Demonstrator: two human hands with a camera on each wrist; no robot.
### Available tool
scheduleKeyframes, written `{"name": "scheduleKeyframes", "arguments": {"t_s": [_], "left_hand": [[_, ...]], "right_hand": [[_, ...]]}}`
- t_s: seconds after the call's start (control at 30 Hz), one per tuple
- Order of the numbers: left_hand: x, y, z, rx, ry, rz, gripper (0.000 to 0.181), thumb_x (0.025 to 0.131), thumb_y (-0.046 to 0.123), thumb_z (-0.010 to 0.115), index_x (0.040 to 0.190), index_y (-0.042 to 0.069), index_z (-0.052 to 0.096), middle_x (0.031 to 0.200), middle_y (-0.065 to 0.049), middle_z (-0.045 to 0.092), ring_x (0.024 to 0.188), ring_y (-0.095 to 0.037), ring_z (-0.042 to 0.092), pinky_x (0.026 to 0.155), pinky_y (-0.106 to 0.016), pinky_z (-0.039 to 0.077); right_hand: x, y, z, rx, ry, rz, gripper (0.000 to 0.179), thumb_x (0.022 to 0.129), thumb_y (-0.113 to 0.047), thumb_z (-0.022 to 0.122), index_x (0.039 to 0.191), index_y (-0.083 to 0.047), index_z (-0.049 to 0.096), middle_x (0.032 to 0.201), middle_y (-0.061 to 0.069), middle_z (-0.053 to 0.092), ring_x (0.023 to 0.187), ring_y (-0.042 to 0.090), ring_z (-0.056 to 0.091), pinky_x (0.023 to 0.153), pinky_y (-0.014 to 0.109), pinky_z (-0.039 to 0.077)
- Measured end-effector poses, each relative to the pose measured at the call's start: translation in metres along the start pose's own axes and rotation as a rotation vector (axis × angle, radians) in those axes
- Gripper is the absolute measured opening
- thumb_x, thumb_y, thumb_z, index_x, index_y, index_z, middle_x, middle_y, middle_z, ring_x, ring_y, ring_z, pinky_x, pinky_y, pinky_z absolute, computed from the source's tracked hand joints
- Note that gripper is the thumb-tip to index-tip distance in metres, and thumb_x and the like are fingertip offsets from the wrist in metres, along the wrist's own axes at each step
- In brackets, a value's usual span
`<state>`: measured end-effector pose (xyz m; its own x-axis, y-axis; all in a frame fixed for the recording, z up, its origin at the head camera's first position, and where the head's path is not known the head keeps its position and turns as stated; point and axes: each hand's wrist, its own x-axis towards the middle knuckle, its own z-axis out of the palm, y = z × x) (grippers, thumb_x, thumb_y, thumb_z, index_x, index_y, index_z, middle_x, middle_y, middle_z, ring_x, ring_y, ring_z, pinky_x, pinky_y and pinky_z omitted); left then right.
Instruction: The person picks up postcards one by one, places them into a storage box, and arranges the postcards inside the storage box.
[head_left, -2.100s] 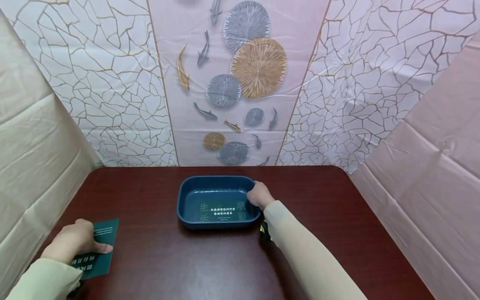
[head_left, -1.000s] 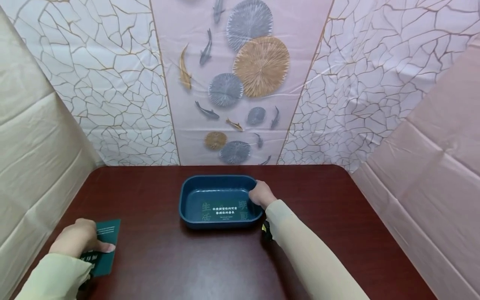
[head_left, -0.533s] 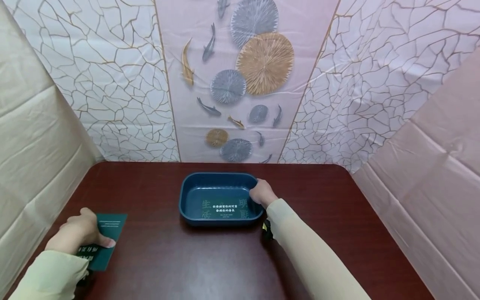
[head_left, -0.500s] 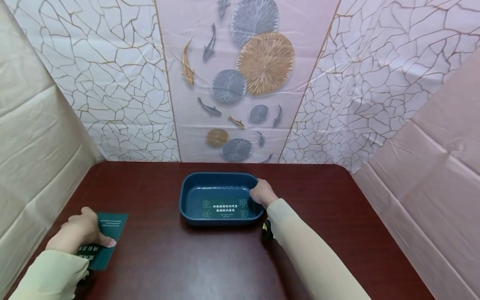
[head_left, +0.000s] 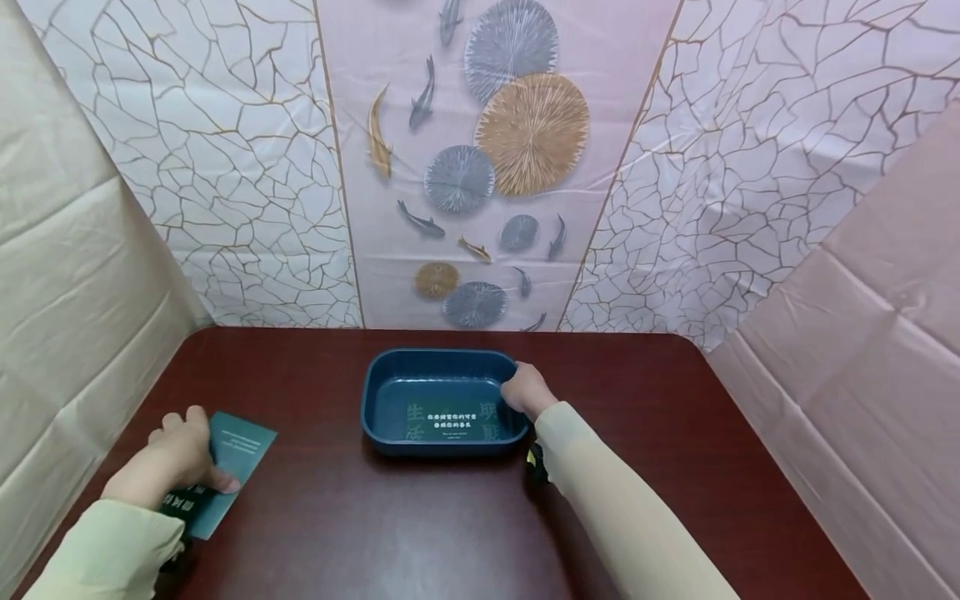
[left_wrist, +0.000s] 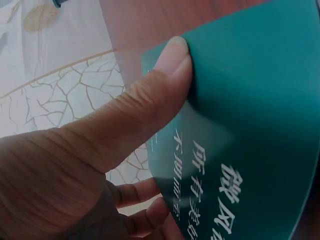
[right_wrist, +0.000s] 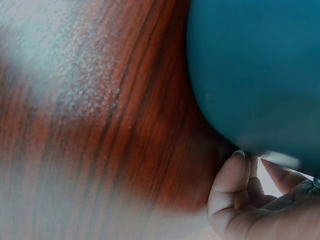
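At the left of the head view, my left hand (head_left: 171,458) pinches a dark green card (head_left: 243,450) bearing white Chinese writing. In the left wrist view, the thumb lies across the face of that card (left_wrist: 255,85), and other fingers show behind its edge. My right hand (head_left: 527,390) grips the right end of a blue rectangular tray (head_left: 446,448) on the table. A green card (head_left: 452,423) with writing lies flat inside it. The right wrist view has the fingers (right_wrist: 230,187) at the edge of the tray (right_wrist: 260,75); their far side is partly hidden.
The dark red-brown table (head_left: 390,533) has rounded far corners. A patterned cloth (head_left: 487,208) hangs behind it. A beige cloth (head_left: 82,275) hangs along the left side, and a pinkish one (head_left: 847,350) along the right.
My left hand has shifted a little right and away from me, still holding its card, which has turned clockwise and catches more light. The tray and right hand stay essentially in place.
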<state>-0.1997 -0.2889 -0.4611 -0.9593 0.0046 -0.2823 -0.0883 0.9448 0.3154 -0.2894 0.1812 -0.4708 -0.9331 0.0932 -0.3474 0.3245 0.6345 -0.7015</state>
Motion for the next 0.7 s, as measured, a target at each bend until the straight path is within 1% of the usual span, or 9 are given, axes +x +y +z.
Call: {"name": "scheduleKeyframes", "arguments": {"t_s": [0.1,0.17,0.23,0.3,0.37,0.4,0.5,0.6,0.7], "left_hand": [[0.002,0.002,-0.001,0.005,0.035,0.048,0.117,0.048,0.052,0.093,0.113,-0.02,0.026,0.092,-0.038,0.034,0.083,-0.054,0.042,0.071,-0.059,0.041],[0.003,0.005,-0.003,-0.005,0.047,0.074,0.107,0.054,0.046,0.093,0.112,-0.018,0.031,0.091,-0.036,0.038,0.082,-0.051,0.044,0.07,-0.058,0.042],[0.004,0.008,-0.005,-0.018,0.043,0.098,0.095,0.061,0.04,0.091,0.112,-0.017,0.034,0.089,-0.032,0.042,0.08,-0.047,0.047,0.07,-0.055,0.043],[0.004,0.012,-0.008,-0.037,0.043,0.131,0.08,0.068,0.029,0.089,0.111,-0.014,0.037,0.086,-0.026,0.047,0.076,-0.039,0.05,0.068,-0.05,0.044],[0.003,0.018,-0.01,-0.057,0.041,0.162,0.066,0.075,0.018,0.084,0.111,-0.012,0.039,0.083,-0.019,0.052,0.073,-0.032,0.052,0.065,-0.045,0.045],[0.004,0.02,-0.011,-0.063,0.038,0.18,0.058,0.077,0.013,0.082,0.111,-0.011,0.041,0.084,-0.018,0.054,0.073,-0.029,0.052,0.064,-0.044,0.045],[0.003,0.029,-0.016,-0.074,0.033,0.228,0.039,0.082,0.002,0.072,0.11,-0.008,0.047,0.091,-0.02,0.058,0.076,-0.027,0.054,0.066,-0.043,0.047],[0.004,0.039,-0.023,-0.089,0.0,0.256,0.025,0.086,-0.005,0.064,0.108,-0.004,0.052,0.096,-0.02,0.059,0.079,-0.026,0.054,0.066,-0.041,0.048],[0.004,0.049,-0.03,-0.085,-0.01,0.294,0.016,0.088,-0.007,0.059,0.103,-0.001,0.055,0.09,-0.011,0.059,0.077,-0.022,0.054,0.065,-0.038,0.047]], "right_hand": [[0.0,-0.001,0.0,0.004,-0.004,0.002,0.057,0.096,0.0,0.047,0.15,0.0,0.028,0.147,0.019,0.039,0.131,0.037,0.041,0.096,0.057,0.041],[0.0,0.0,0.0,0.011,-0.006,0.004,0.057,0.096,0.001,0.047,0.15,0.0,0.029,0.146,0.019,0.04,0.13,0.037,0.041,0.096,0.057,0.041],[0.0,0.001,0.001,0.018,-0.007,0.003,0.057,0.095,0.001,0.047,0.15,0.0,0.029,0.146,0.019,0.04,0.13,0.037,0.042,0.095,0.057,0.042],[0.0,0.002,0.002,0.024,-0.009,0.005,0.057,0.095,0.001,0.047,0.15,0.0,0.029,0.146,0.019,0.041,0.129,0.037,0.043,0.094,0.057,0.042],[0.001,0.003,0.002,0.026,-0.008,0.011,0.057,0.095,0.001,0.048,0.149,0.0,0.03,0.145,0.019,0.041,0.128,0.037,0.043,0.094,0.057,0.042],[0.001,0.004,0.002,0.028,-0.01,0.012,0.057,0.095,0.001,0.048,0.15,0.0,0.03,0.146,0.019,0.041,0.129,0.037,0.043,0.094,0.057,0.042],[0.0,0.005,0.002,0.031,-0.013,0.012,0.057,0.095,0.002,0.048,0.149,0.0,0.03,0.146,0.019,0.04,0.129,0.037,0.043,0.095,0.057,0.042],[-0.001,0.004,0.0,0.031,-0.02,-0.001,0.057,0.095,0.002,0.047,0.149,0.001,0.03,0.146,0.02,0.04,0.128,0.037,0.043,0.095,0.056,0.043],[-0.001,0.001,-0.003,0.02,-0.017,-0.019,0.057,0.095,0.002,0.047,0.149,0.0,0.03,0.145,0.019,0.041,0.128,0.036,0.044,0.095,0.056,0.042]]}}
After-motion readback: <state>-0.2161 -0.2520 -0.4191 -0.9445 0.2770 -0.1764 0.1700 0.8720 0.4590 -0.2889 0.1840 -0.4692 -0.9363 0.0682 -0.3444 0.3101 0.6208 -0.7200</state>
